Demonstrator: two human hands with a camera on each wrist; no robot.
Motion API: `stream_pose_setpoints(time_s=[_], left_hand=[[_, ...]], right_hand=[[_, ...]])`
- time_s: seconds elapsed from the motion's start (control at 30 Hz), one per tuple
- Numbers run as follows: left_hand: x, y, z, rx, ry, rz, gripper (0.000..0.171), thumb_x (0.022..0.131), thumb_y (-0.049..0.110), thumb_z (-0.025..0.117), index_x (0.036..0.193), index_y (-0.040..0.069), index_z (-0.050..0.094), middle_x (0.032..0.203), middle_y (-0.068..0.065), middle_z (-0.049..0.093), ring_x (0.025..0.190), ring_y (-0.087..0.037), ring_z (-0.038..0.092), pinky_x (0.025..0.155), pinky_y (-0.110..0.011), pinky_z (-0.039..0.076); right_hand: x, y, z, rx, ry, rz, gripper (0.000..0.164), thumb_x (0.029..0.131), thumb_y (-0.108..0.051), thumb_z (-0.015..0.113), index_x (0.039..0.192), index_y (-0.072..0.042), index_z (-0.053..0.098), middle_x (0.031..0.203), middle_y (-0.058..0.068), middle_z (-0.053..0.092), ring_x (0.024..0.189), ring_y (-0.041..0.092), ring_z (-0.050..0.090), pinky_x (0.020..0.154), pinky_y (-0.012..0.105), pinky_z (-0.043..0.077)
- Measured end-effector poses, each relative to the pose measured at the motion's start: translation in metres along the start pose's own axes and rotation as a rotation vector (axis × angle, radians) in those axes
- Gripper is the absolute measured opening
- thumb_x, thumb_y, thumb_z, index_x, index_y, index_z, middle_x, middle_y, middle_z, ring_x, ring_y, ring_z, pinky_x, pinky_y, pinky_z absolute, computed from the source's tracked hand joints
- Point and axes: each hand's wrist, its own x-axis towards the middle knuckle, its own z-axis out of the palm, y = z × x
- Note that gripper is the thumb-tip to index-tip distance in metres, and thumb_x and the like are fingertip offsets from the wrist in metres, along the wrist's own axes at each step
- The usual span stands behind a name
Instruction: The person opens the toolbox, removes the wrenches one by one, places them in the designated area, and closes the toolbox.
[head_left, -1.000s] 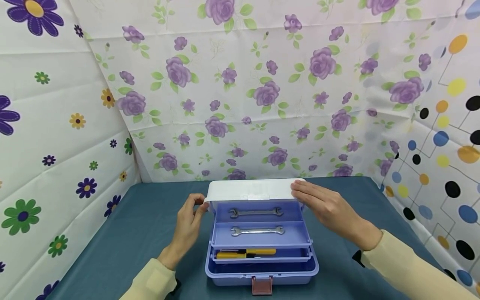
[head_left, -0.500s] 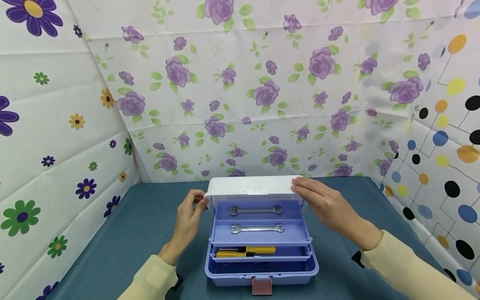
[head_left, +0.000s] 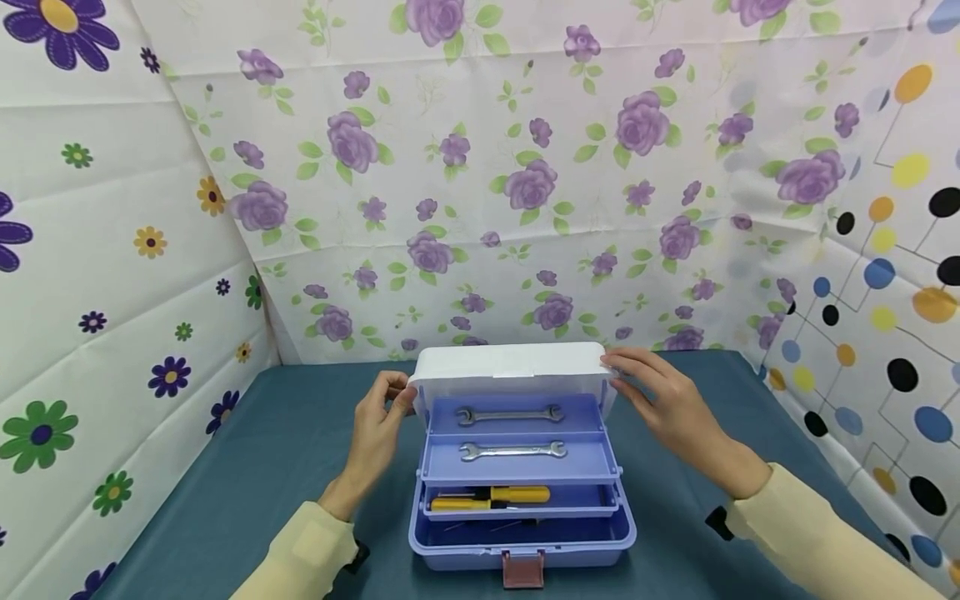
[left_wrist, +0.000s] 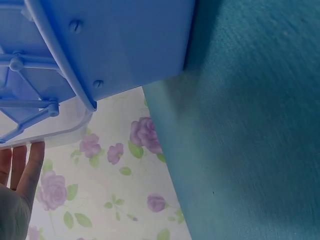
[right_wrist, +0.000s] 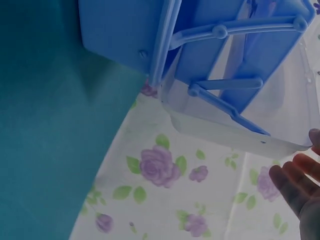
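A lavender-blue toolbox [head_left: 521,552] stands in the middle of the table with its tiered trays spread and its whitish translucent lid [head_left: 510,362] raised. My left hand [head_left: 378,433] grips the lid's left edge between thumb and curled fingers. At the lid's right corner, my right hand [head_left: 678,412] touches it with fairly straight, spread fingertips. One open-end wrench [head_left: 510,414] lies in the back section of the top tray, and a second wrench [head_left: 513,450] lies in its front section. Yellow-handled screwdrivers [head_left: 517,494] rest in the tray below. Thin dark objects show partly in the bottom compartment.
A reddish-brown latch [head_left: 522,571] hangs at the toolbox's front. The teal tabletop [head_left: 300,467] runs back to a flower-printed cloth wall [head_left: 480,192], with patterned cloth on the left and right. Hinged arms [right_wrist: 220,31] link the trays at the side.
The lid has tilted farther up and back. My right hand has shifted from lying over the lid's top to its right corner, fingers spreading. My left hand rises slightly with the lid.
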Motion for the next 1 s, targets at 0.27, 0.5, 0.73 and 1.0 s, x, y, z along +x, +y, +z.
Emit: stream_pose_setpoints(time_s=[0.27, 0.5, 0.73, 1.0], left_hand=[[0.002, 0.001, 0.0, 0.004, 0.009, -0.033, 0.005, 0.106, 0.007, 0.06, 0.109, 0.004, 0.062, 0.093, -0.014, 0.064, 0.083, -0.028, 0.064, 0.074, -0.034, 0.062], [0.003, 0.0, 0.001, -0.015, 0.011, -0.046, 0.007, 0.106, 0.009, 0.059, 0.109, 0.004, 0.062, 0.093, -0.014, 0.064, 0.082, -0.027, 0.064, 0.075, -0.043, 0.063], [0.005, -0.002, 0.002, -0.017, 0.013, -0.063, 0.01, 0.107, 0.012, 0.059, 0.111, 0.004, 0.063, 0.093, -0.014, 0.064, 0.082, -0.025, 0.064, 0.076, -0.041, 0.063], [0.007, 0.019, 0.005, -0.026, 0.04, -0.117, 0.01, 0.105, 0.004, 0.061, 0.109, -0.006, 0.062, 0.091, -0.024, 0.062, 0.082, -0.029, 0.063, 0.074, -0.027, 0.061]], right_hand=[[-0.012, 0.001, 0.008, 0.152, -0.012, 0.303, 0.051, 0.09, 0.011, 0.074, 0.138, -0.002, 0.063, 0.127, 0.012, 0.066, 0.11, 0.026, 0.066, 0.088, 0.011, 0.052], [-0.022, 0.002, 0.014, 0.3, -0.05, 0.521, 0.039, 0.1, -0.003, 0.068, 0.138, -0.004, 0.061, 0.124, 0.013, 0.067, 0.109, 0.001, 0.061, 0.081, 0.017, 0.056], [-0.027, 0.006, 0.022, 0.391, -0.044, 0.588, 0.029, 0.102, -0.004, 0.066, 0.129, 0.0, 0.059, 0.12, 0.013, 0.064, 0.106, 0.002, 0.062, 0.082, 0.016, 0.055], [-0.025, 0.008, 0.029, 0.488, -0.017, 0.605, 0.021, 0.101, 0.006, 0.062, 0.121, 0.005, 0.058, 0.113, 0.018, 0.062, 0.097, 0.004, 0.063, 0.08, 0.024, 0.06]])
